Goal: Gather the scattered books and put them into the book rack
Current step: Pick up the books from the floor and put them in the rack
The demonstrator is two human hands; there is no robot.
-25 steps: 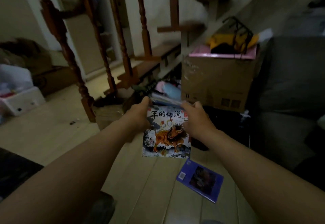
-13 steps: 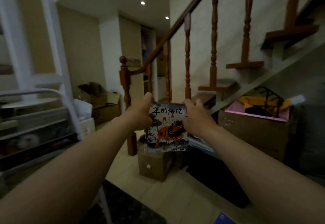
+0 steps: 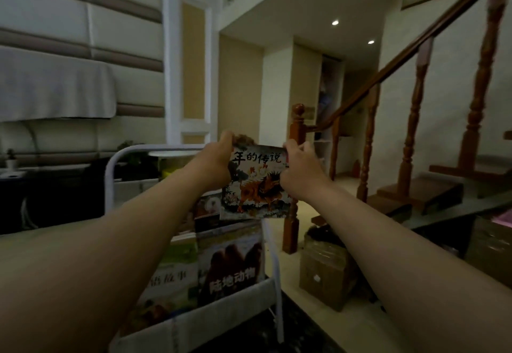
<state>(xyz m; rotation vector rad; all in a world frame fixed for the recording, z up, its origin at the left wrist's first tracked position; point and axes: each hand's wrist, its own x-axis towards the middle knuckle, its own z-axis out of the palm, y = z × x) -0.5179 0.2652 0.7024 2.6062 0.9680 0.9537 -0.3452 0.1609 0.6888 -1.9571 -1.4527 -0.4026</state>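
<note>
1. The book rack stands below the hands, with several books already in its pockets.
2. The picture book hangs just above the rack, not yet slotted in.
3. The left hand and right hand pinch its top corners with curled fingers.

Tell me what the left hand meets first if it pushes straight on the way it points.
Probably nothing near: the left hand, gripping the picture book, sits above the top rail of the book rack, and its line runs toward the newel post. Depth there is unclear.
</note>
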